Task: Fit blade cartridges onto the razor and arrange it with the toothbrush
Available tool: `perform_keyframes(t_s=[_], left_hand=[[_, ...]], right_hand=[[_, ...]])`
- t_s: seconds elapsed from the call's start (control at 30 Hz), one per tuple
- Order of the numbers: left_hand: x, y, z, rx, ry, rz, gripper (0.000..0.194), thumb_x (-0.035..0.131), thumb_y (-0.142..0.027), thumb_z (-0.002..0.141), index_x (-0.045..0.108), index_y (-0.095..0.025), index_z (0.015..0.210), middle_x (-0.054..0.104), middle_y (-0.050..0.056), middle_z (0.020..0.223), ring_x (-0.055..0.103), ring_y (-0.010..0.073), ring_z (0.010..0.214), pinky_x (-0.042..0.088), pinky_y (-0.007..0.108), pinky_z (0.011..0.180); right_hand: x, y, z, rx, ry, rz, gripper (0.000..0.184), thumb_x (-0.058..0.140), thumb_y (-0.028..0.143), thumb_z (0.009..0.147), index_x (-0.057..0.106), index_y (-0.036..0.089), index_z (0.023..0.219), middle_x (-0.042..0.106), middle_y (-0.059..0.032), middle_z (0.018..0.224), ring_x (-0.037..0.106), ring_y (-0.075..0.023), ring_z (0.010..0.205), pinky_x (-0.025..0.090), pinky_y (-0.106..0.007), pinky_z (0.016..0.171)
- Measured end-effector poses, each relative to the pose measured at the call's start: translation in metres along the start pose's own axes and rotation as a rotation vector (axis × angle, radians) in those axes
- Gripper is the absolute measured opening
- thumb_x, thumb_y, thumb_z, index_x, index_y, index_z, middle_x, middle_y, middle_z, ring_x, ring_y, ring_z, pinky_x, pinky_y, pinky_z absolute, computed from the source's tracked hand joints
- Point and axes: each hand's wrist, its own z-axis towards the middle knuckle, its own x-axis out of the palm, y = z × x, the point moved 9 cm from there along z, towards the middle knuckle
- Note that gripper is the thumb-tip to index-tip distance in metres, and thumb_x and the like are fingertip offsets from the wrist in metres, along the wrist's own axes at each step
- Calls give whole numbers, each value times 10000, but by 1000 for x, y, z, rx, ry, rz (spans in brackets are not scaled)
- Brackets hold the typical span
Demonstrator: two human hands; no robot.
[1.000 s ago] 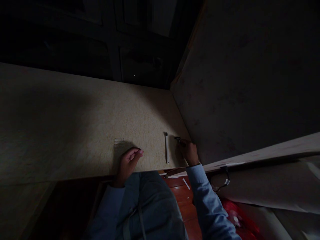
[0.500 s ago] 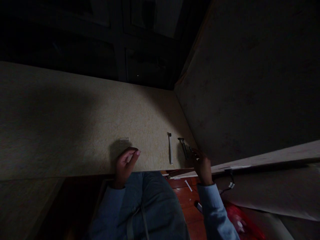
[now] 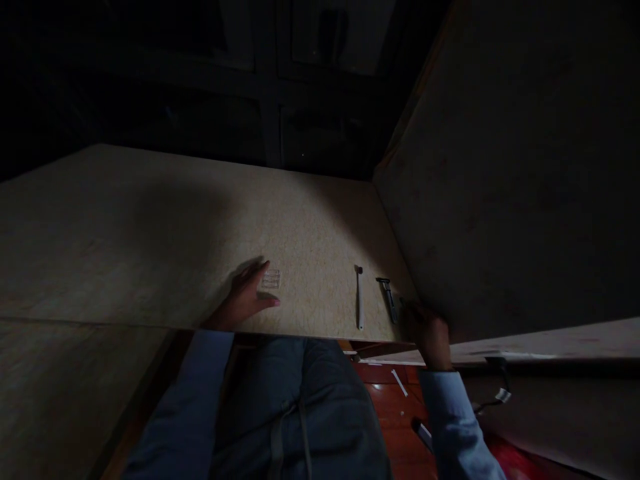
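My left hand (image 3: 244, 297) is open above the counter, thumb and fingers spread around the near side of a small clear rectangular piece (image 3: 271, 279) that lies flat. A toothbrush (image 3: 360, 300) with a pale handle and dark head lies on the counter between my hands. To its right is a dark razor (image 3: 389, 301), head toward the back. Just right of the razor my right hand (image 3: 428, 331) is closed low by the wall; a thin dark bit shows at its fingertips, too dim to name.
The stone-look counter (image 3: 310, 227) meets a wall (image 3: 510, 220) on the right and dark panes at the back. Below its front edge are a reddish floor (image 3: 395, 427), a white strip (image 3: 399, 383), a cable (image 3: 493, 401) and red plastic (image 3: 515, 457).
My right hand let go of the razor, which now lies on the counter, and moved right toward the wall. My left hand opened and reached forward to the clear piece. The view shifted left.
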Motion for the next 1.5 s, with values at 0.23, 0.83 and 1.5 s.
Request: perform_keyframes(t_s=[0.23, 0.83, 1.5], left_hand=[[-2, -11, 9, 3, -74, -108, 635, 809, -399, 700, 653, -197, 1281, 712, 123, 1138, 652, 314, 1106, 483, 474, 1035], [132, -299, 84, 406, 192, 6, 523, 761, -409, 838, 636, -129, 1261, 688, 147, 1211, 621, 266, 1154, 493, 377, 1005], [145, -282, 97, 178, 113, 152, 412, 501, -419, 1011, 630, -138, 1283, 697, 134, 1155, 626, 260, 1113, 476, 348, 916]], right_hand=[[0, -11, -9, 14, -53, 97, 673, 469, 691, 868, 780, 123, 1051, 747, -194, 1010, 706, -296, 857, 521, -364, 727], [-8, -2, -52, -137, -222, 330, 272, 542, 328, 933, 729, 173, 1056, 709, -120, 1001, 663, -238, 914, 535, -358, 780], [-5, 5, -54, -222, -305, 217, 235, 522, 202, 950, 693, 166, 1107, 682, -93, 991, 627, -216, 920, 502, -335, 783]])
